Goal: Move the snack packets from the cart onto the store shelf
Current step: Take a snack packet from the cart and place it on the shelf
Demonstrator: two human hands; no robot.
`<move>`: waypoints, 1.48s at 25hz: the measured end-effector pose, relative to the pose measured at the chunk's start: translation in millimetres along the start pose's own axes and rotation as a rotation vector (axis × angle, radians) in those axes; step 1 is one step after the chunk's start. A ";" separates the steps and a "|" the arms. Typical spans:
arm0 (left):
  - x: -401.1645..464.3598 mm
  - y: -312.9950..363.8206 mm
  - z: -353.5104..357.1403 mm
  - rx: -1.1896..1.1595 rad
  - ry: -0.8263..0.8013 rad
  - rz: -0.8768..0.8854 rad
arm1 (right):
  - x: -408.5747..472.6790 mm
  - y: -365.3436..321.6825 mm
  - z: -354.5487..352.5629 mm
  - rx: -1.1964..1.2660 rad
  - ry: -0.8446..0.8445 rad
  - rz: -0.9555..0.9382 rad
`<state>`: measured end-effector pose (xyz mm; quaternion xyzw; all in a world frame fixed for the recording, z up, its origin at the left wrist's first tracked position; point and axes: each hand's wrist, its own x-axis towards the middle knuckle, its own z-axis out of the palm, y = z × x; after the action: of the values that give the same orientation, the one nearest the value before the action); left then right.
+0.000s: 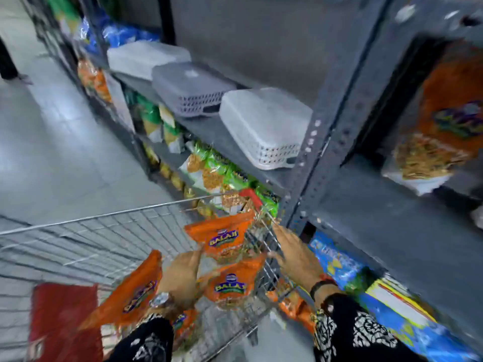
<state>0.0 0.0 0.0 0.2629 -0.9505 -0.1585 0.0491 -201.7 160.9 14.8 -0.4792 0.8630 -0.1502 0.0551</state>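
Orange foil everywhere, blurry shot. Left hand (183, 270) down inside the wire cart (104, 239), fingers spread against the snack packets (224, 262), probably steadying or gathering a bunch; can't tell if actually clamped. Right hand (292, 252) open-ish, resting on the cart's right wall, likely bracing it. Packets right between both hands, touching the left, more lying nearer. Further right, grey metal shelf (392, 231) with bare space and one matching orange packet (444, 121) already standing up there. Upturned plastic baskets (264, 124) farther left.

- One head-worn view is given, looking forward and steeply down.
- The wire cart (109, 231) is seen close below; the grey shelf rack (326, 142) is seen near, on the right.
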 end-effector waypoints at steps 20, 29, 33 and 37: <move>72.8 -49.6 127.7 -0.693 -0.635 -0.438 | 68.3 24.1 159.6 0.772 -0.776 0.543; 75.0 -33.9 139.1 -0.567 -0.487 -0.513 | 66.2 21.3 139.8 0.801 -0.729 0.470; 68.3 -6.8 93.1 -0.571 -0.394 -0.435 | 49.7 13.9 94.4 0.840 -0.618 0.379; 63.3 34.1 25.5 -0.575 -0.328 -0.235 | 21.9 10.1 18.9 0.843 -0.448 0.295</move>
<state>-75.3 2.1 -12.3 0.3168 -0.8255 -0.4643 -0.0506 -217.0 143.6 -5.3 -0.3086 0.7527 -0.3698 0.4488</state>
